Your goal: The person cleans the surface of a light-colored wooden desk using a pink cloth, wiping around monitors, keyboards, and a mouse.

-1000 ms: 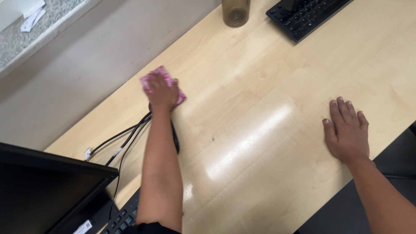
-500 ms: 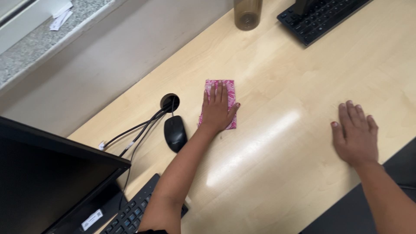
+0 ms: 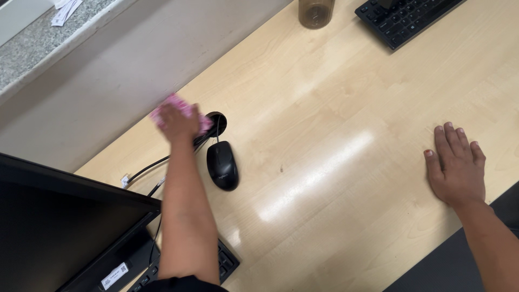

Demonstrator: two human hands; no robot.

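We see a black mouse (image 3: pixel 222 165) lying on the pale wood bench (image 3: pixel 335 119), just below a round cable hole (image 3: pixel 217 120) from which dark cables (image 3: pixel 151 167) run left toward a black monitor (image 3: pixel 59 227) in the lower left corner. Part of a black keyboard (image 3: pixel 224 262) shows beside the monitor's base, and a second keyboard (image 3: pixel 405 19) lies at the top right, with a brownish translucent cup (image 3: pixel 316 12) to its left. Behind the bench we see a grey wall (image 3: pixel 135 65) and a speckled stone ledge (image 3: pixel 38 46) bearing white papers (image 3: pixel 65 11).

Left hand (image 3: pixel 177 122) reaching far, right hand (image 3: pixel 457 167) flat
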